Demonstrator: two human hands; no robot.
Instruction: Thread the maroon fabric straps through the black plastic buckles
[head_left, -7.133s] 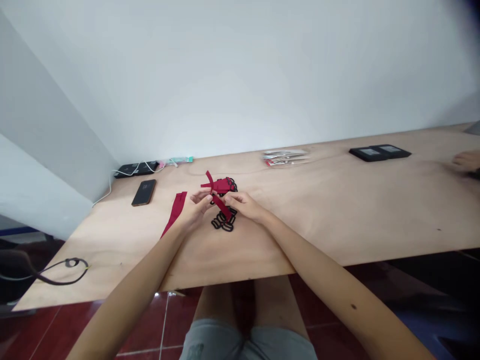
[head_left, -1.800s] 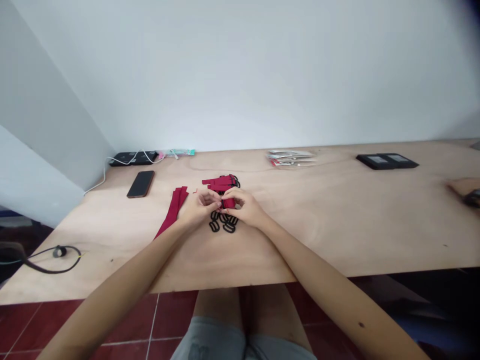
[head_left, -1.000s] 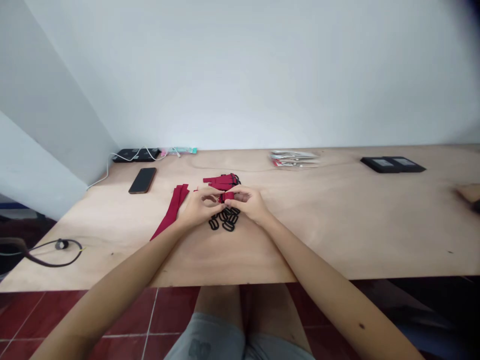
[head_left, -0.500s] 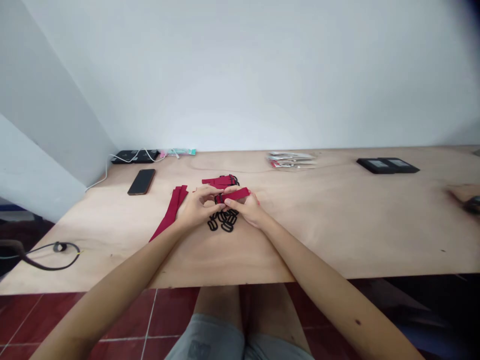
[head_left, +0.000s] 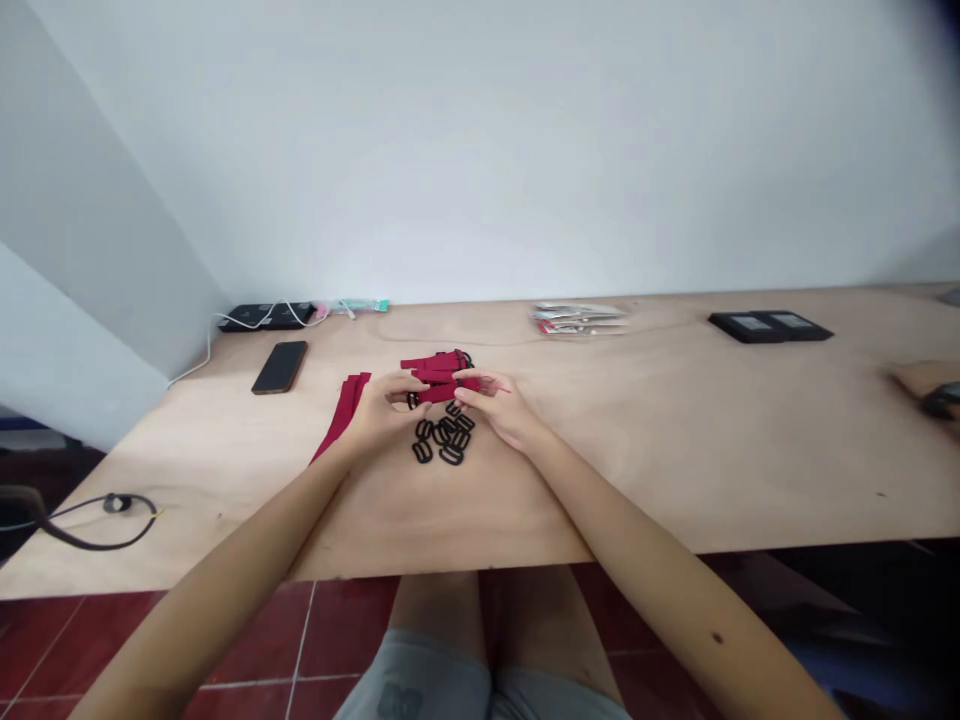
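Between my two hands a short red strap (head_left: 441,393) is stretched sideways, with black buckle parts near its ends. My left hand (head_left: 386,405) pinches its left end, and my right hand (head_left: 501,403) grips the right end, where a thin red thread sticks out. Just below lie several loose black slide buckles (head_left: 452,437) on the wood. Behind my fingers a stack of red straps with black buckles (head_left: 431,362) rests on the table. More long red strips (head_left: 345,410) lie beside my left hand, partly covered by it.
A phone (head_left: 280,367) lies at the left on the wooden table (head_left: 637,430). Black boxes with a white cable (head_left: 262,316) sit near the wall. Packets (head_left: 577,320) are at the back, black flat cases (head_left: 771,326) on the right, a dark cable loop (head_left: 97,545) at the left edge.
My hands have drawn slightly apart. The red strap, earlier angled up to the right, now lies nearly level between them, and more of the loose buckles shows.
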